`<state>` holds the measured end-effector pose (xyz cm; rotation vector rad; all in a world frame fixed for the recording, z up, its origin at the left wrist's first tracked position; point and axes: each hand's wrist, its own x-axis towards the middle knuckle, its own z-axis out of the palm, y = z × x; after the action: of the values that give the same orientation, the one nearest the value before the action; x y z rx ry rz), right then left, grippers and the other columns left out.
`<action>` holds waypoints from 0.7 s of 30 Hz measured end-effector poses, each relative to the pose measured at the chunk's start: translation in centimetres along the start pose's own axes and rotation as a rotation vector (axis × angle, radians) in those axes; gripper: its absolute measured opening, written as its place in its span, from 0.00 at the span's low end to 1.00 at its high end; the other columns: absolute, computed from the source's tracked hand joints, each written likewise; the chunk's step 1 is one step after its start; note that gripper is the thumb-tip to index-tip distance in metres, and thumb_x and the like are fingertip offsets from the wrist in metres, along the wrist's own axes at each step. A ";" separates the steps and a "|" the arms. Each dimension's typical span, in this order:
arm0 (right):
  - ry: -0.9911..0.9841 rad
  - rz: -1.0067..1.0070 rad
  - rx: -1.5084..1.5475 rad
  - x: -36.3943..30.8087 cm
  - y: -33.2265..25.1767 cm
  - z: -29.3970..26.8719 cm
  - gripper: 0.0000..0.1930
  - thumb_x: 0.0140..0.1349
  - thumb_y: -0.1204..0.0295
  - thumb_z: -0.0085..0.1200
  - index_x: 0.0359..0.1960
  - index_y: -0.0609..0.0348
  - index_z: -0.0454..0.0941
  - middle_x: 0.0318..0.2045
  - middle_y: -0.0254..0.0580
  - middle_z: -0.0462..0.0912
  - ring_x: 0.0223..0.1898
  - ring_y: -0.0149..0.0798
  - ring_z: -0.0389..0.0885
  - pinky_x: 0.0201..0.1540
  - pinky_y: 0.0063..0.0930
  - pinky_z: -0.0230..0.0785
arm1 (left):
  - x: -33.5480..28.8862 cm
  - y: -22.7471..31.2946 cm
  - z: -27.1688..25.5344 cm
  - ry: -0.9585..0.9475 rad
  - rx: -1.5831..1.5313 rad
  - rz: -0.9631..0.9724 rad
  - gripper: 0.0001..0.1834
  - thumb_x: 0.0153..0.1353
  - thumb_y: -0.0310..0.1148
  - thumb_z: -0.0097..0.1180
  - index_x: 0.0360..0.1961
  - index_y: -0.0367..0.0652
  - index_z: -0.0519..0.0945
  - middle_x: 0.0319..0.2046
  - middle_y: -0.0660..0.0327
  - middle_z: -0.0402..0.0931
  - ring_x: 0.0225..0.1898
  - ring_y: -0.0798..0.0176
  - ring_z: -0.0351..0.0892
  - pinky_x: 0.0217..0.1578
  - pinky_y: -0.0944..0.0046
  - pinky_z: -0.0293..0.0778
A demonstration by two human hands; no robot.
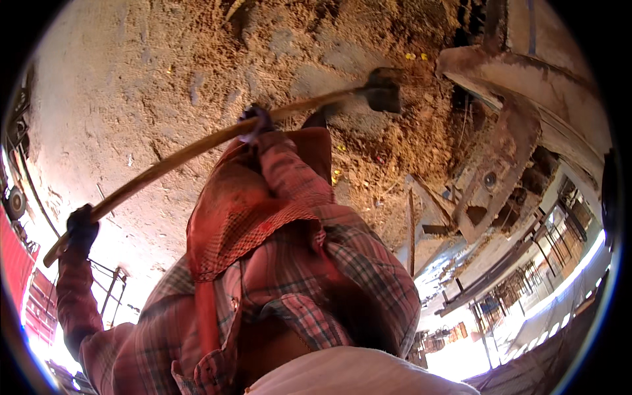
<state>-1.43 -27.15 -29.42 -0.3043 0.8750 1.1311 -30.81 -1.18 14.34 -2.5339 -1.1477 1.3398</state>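
Observation:
A long wooden-handled tool (pixel 178 158) slants across in front of me, rising from the lower left to the upper right. At its far end is a flat, squarish dark blade (pixel 384 92), too blurred to tell whether it is a shovel or a hoe. My left hand (pixel 82 229), which looks dark-gloved, is closed round the butt end of the handle. Farther up the shaft, my right hand (pixel 257 124) grips it in front of my body. The blade is over loose brown crumbly material (pixel 395 141) on the ground. A dark shoe (pixel 317 118) shows partly beneath the shaft.
Rusty, dirt-caked metal machinery (pixel 500 158) stands close on the right, with a thin upright rod (pixel 411 230) nearby. Brown scraps lie scattered over the pale floor (pixel 79 112). At the far left are a wheel (pixel 16 203) and a red corrugated panel (pixel 16 263).

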 end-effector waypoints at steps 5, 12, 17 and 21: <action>0.225 0.226 0.027 8.1 4.5 8.0 0.12 0.54 0.62 0.44 0.24 0.58 0.71 0.18 0.44 0.73 0.23 0.46 0.72 0.29 0.43 0.69 | -1.7 -3.1 -7.4 0.213 0.125 0.015 0.07 0.42 0.26 0.52 0.26 0.46 0.72 0.18 0.52 0.73 0.24 0.45 0.75 0.26 0.49 0.71; 0.142 0.082 -0.082 11.1 -21.6 9.7 0.15 0.59 0.59 0.41 0.26 0.58 0.72 0.18 0.37 0.74 0.21 0.38 0.71 0.27 0.33 0.69 | 10.2 16.0 -13.8 0.210 0.117 0.211 0.08 0.42 0.30 0.55 0.27 0.46 0.70 0.15 0.54 0.72 0.21 0.47 0.75 0.23 0.52 0.73; -0.128 -0.352 -0.391 11.8 -30.2 11.1 0.17 0.62 0.59 0.42 0.32 0.63 0.72 0.24 0.43 0.76 0.19 0.36 0.73 0.24 0.27 0.71 | 16.9 21.6 -18.9 0.355 0.225 0.352 0.08 0.44 0.29 0.53 0.29 0.47 0.70 0.18 0.56 0.72 0.22 0.49 0.74 0.25 0.53 0.72; 0.030 -0.183 -0.073 8.7 -25.1 12.7 0.12 0.56 0.63 0.46 0.26 0.58 0.73 0.19 0.41 0.75 0.19 0.37 0.74 0.14 0.25 0.68 | 14.4 17.9 -21.0 0.297 0.227 0.305 0.13 0.43 0.28 0.54 0.33 0.46 0.71 0.24 0.53 0.73 0.26 0.47 0.74 0.29 0.51 0.72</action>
<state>27.70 -24.29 -32.87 -0.4536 0.8160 0.9920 0.02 0.85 10.92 -2.6889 -0.5418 1.0197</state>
